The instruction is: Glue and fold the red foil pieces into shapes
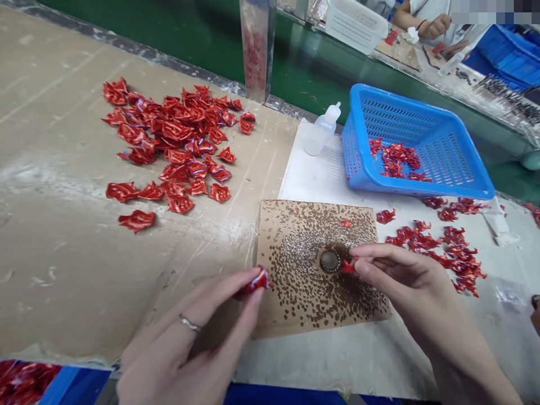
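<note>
My left hand (pixel 198 332), a ring on one finger, pinches a red petal-like piece with a pale blue edge (pixel 260 278) at the left side of a cardboard sheet (pixel 304 320). Between the thumb and fingers of my right hand (pixel 405 281) is a small red pointed piece (pixel 348 266), held just beside a small round dish (pixel 330 261). Brown spots cover much of the cardboard around the dish. Another small red piece (pixel 346 223) lies on the sheet above it. The two held pieces are apart.
Red curled pieces (pixel 177 124) lie heaped at left; smaller red clusters (pixel 455 253) lie at right. A blue basket (pixel 422 188) holds red pieces, beside a dropper bottle (pixel 320 132). A metal post (pixel 258 50) stands behind. Across the green belt (pixel 304 73), another person's hands (pixel 439 28) work.
</note>
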Tool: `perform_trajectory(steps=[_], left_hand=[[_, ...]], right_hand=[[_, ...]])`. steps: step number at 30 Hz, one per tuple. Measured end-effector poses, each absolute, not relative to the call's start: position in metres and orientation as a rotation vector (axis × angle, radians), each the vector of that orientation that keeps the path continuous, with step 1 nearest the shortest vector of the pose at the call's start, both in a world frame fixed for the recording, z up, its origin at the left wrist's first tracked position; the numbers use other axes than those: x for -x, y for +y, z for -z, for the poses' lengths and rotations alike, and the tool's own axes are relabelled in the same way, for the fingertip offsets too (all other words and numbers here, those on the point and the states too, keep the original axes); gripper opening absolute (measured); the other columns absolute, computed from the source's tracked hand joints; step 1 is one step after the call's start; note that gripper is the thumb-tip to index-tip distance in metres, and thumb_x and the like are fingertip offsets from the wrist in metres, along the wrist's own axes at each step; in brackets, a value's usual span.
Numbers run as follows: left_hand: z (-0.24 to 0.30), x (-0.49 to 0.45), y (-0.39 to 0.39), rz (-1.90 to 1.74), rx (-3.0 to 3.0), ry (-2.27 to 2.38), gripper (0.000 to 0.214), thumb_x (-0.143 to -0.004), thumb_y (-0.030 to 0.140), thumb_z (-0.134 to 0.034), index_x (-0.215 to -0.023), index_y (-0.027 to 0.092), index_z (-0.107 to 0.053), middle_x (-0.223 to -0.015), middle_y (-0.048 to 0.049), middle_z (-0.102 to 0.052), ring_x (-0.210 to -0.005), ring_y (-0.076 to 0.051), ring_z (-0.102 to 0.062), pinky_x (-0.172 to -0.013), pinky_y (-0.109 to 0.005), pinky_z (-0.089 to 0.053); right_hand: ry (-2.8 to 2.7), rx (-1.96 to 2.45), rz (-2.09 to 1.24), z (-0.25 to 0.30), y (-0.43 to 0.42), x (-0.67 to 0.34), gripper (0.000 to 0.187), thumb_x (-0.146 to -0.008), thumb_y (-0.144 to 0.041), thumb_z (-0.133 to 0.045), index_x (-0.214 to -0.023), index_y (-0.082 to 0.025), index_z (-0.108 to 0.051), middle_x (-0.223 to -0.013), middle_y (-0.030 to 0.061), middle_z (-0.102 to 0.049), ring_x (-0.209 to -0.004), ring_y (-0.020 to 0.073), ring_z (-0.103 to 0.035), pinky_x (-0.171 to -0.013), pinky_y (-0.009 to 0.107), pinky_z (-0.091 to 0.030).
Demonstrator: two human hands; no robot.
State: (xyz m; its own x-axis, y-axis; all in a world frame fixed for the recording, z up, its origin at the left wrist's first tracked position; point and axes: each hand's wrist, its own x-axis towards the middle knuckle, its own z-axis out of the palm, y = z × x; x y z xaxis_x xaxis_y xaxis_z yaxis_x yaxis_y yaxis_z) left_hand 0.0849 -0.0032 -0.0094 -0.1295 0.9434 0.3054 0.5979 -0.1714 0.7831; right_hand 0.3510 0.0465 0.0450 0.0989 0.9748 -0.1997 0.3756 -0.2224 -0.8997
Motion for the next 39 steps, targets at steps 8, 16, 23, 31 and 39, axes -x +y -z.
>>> perform_trajectory(steps=[8,16,23,31,39], left_hand=[[0.000,-0.133,-0.007,-1.189,-1.704,1.519,0.024,-0.107,0.024,-0.073,-0.127,0.035,-0.073,-0.107,0.0089,-0.089,-0.081,-0.011,-0.086,-0.085,-0.019,-0.073],[-0.004,-0.149,-0.005,-1.218,-1.678,1.428,0.016,-0.103,0.017,-0.070,-0.104,0.031,-0.063,-0.083,0.0099,-0.079,-0.067,-0.010,-0.081,-0.069,-0.013,-0.067],[0.001,-0.143,-0.010,-1.236,-1.670,1.545,0.016,-0.103,0.018,-0.074,-0.101,0.029,-0.062,-0.087,0.0105,-0.080,-0.075,-0.008,-0.083,-0.077,-0.012,-0.067],[0.005,-0.136,-0.011,-1.215,-1.687,1.566,0.015,-0.106,0.022,-0.073,-0.101,0.029,-0.061,-0.089,0.0121,-0.080,-0.079,-0.005,-0.083,-0.084,-0.007,-0.064],[0.003,-0.137,-0.009,-1.241,-1.687,1.579,0.016,-0.105,0.021,-0.075,-0.101,0.028,-0.061,-0.087,0.0113,-0.079,-0.077,-0.006,-0.083,-0.080,-0.008,-0.064]], right_hand=[[-1.092,1.521,-1.442,-0.040,0.029,-0.355,0.015,-0.091,-0.047,-0.096,-0.098,-0.033,-0.092,-0.080,0.0023,-0.084,-0.069,0.0150,-0.076,-0.063,0.022,-0.064],[-1.049,1.423,-1.408,-0.043,0.019,-0.338,0.007,-0.095,-0.032,-0.092,-0.092,-0.032,-0.085,-0.090,-0.0005,-0.084,-0.083,0.0143,-0.080,-0.075,0.019,-0.067],[-1.391,1.574,-0.813,-0.032,0.027,-0.337,0.017,-0.095,-0.019,-0.081,-0.093,-0.031,-0.068,-0.087,-0.0043,-0.081,-0.081,0.0132,-0.079,-0.075,0.020,-0.065],[-1.656,1.626,-0.564,-0.017,0.034,-0.332,0.014,-0.099,-0.019,-0.073,-0.097,-0.030,-0.064,-0.091,-0.0014,-0.079,-0.084,0.0177,-0.077,-0.075,0.030,-0.062],[-1.494,1.598,-0.711,-0.027,0.034,-0.331,0.018,-0.096,-0.020,-0.079,-0.092,-0.030,-0.065,-0.090,-0.0045,-0.080,-0.085,0.0125,-0.078,-0.079,0.021,-0.062]])
